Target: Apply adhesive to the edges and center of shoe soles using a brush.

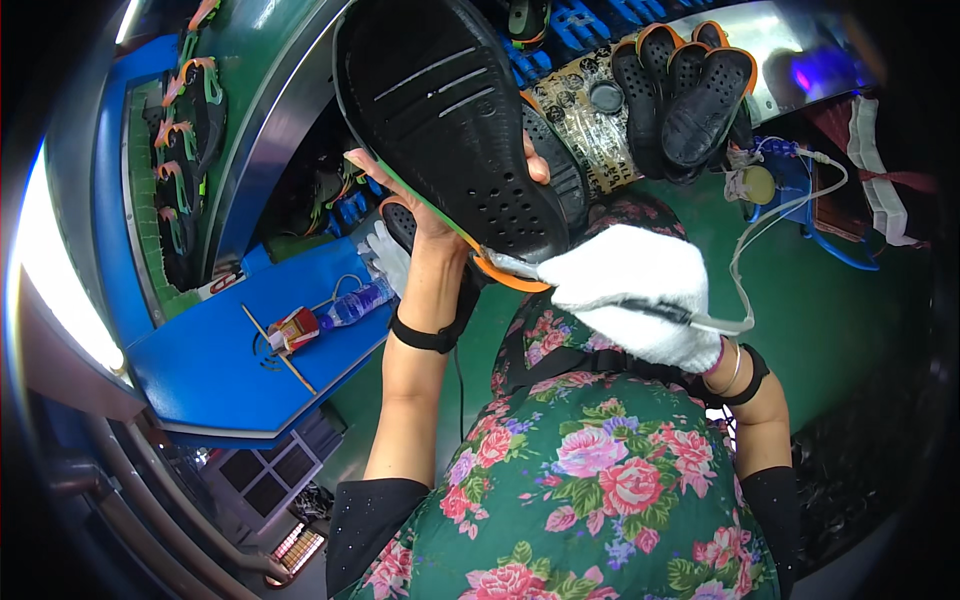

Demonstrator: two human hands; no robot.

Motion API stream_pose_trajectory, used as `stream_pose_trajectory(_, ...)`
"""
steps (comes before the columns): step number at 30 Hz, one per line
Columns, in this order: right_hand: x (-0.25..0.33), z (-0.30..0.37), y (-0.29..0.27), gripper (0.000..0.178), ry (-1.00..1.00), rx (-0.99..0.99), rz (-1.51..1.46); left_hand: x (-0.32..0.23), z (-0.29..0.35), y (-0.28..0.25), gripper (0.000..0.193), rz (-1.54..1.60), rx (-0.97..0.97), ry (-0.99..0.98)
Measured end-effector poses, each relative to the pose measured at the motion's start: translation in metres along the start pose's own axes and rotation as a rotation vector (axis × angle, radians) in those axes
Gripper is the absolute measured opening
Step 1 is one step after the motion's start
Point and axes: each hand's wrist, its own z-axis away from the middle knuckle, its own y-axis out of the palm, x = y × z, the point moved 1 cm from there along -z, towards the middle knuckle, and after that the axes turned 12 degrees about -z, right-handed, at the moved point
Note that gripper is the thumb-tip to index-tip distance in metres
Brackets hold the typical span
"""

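A black shoe sole (450,110) with an orange and green rim is tilted up in front of me, its holed, grooved face toward me. My left hand (430,208), bare, grips it from the left and behind, with fingertips showing at its right edge. My right hand (635,285) wears a white glove and is closed round a slim tool (508,263) with a pale tip, perhaps a brush. That tip lies against the sole's lower rim. A pale tube (735,275) trails from the glove. Another holed sole (552,160) is partly hidden behind the first.
At the upper right several black and orange soles (700,105) lie beside a tape-wrapped bundle (590,110). On the blue bench (200,370) to the left are a bottle (358,303), a red box (293,330) and a thin stick. Shoe uppers (180,150) stand on a belt at the far left.
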Motion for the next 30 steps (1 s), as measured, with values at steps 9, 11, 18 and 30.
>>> stream_pose_trajectory(9, 0.004, -0.003, 0.008, 0.024, -0.052, -0.015, 0.079, -0.003, -0.005, -0.006, 0.13, -0.08, 0.043, -0.001)
stream_pose_trajectory(11, 0.005, -0.005, 0.012, 0.025, -0.061, -0.031, 0.053, -0.002, -0.008, -0.008, 0.13, -0.071, 0.059, 0.019)
stream_pose_trajectory(18, 0.007, -0.004, 0.005, 0.015, -0.006, -0.174, 0.019, 0.003, -0.018, -0.009, 0.129, -0.019, 0.122, 0.077)
stream_pose_trajectory(30, -0.01, 0.004, 0.002, 0.022, -0.017, -0.07, 0.067, 0.003, -0.026, -0.011, 0.129, -0.065, 0.324, 0.084)
